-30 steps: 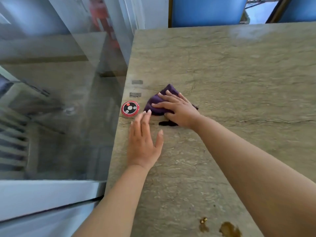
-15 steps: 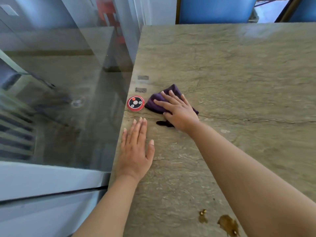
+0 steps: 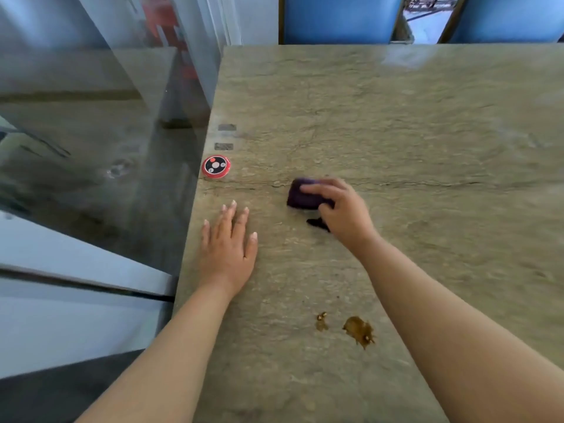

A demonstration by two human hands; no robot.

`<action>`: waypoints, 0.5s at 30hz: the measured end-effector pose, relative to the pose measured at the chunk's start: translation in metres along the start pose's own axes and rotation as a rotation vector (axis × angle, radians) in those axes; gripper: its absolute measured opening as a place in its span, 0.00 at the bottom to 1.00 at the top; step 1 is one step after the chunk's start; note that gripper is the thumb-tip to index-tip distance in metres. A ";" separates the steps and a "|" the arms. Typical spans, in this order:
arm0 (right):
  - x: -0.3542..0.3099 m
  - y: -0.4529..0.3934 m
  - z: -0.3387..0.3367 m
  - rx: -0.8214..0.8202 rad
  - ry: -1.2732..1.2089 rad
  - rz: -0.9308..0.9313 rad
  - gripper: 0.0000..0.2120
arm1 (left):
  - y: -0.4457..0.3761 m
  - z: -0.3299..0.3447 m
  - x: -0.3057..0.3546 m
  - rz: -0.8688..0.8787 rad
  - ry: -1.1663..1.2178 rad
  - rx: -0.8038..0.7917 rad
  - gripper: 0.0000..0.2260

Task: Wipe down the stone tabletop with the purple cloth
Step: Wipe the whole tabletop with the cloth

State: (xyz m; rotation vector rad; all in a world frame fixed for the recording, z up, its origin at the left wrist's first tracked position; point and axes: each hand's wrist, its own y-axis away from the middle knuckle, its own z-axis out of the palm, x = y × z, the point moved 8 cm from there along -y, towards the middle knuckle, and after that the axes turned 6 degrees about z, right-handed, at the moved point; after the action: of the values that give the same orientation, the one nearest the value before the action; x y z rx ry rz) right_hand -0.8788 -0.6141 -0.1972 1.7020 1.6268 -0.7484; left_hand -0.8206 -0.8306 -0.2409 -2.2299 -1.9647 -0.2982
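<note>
Right hand [image 3: 341, 210]: fingers curled over the purple cloth [image 3: 302, 198], pressing the bunched cloth onto the stone tabletop [image 3: 412, 141]. Fingertips blurred. A dark scrap of cloth pokes out under the heel of the hand. Cloth lies on the table just below a thin dark crack [image 3: 427, 183] running across the stone.

Left hand [image 3: 227, 242]: flat, palm down on the stone, fingers straight and slightly spread, holding nothing. It sits near the table's left edge, apart from the cloth.

Beyond the left fingertips, at the table edge: a round red button disc [image 3: 215, 166] with a black face. Two small grey rectangles [image 3: 225, 136] lie farther along the same edge.

Nearer the body, between the forearms: two brown spills [image 3: 357, 329], one small, one larger, well apart from the cloth.

Left of the table: glass panel [image 3: 91, 148] with reflections. Far side: blue chair backs [image 3: 338, 18].
</note>
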 end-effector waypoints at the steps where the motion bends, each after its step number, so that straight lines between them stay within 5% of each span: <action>1: 0.010 -0.016 -0.007 0.066 0.105 0.026 0.23 | 0.006 0.003 0.002 0.007 -0.026 0.009 0.31; 6: 0.035 -0.055 0.020 0.022 0.436 0.201 0.28 | 0.010 0.007 0.001 0.000 -0.051 0.062 0.28; 15: -0.010 0.038 0.074 -0.479 0.218 -0.347 0.26 | 0.011 0.002 0.003 0.031 0.047 0.114 0.28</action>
State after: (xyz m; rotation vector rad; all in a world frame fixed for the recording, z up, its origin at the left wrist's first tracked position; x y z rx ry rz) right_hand -0.8385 -0.6788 -0.2322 1.2048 2.0841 -0.2893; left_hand -0.8092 -0.8287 -0.2422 -2.1610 -1.8723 -0.2267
